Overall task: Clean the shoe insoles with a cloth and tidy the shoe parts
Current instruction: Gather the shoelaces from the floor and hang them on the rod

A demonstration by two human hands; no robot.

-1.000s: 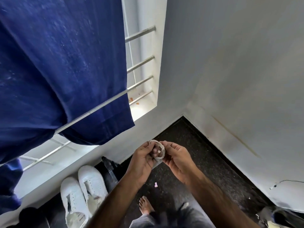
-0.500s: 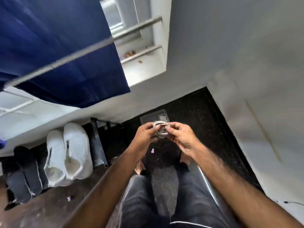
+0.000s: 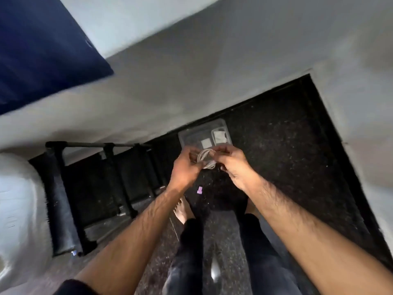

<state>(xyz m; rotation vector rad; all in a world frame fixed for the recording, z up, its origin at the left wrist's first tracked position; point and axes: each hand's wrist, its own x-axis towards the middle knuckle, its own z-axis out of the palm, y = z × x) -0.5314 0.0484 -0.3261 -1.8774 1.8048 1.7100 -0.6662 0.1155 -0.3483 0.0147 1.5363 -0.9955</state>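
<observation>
Between left hand and right hand: coiled shoelace, pinched by both.

two hands, one lace coil, one tray

Blurred head view, seemingly straight down.

Motion blur is smearing the whole view, heaviest toward eleven and nine o'clock, where the blue curtain and a white shoe are losing their edges. Daylight is falling from twelve o'clock on the pale wall; the dark floor is lying dim. Wide-angle distortion is bending lines at the margins.
</observation>
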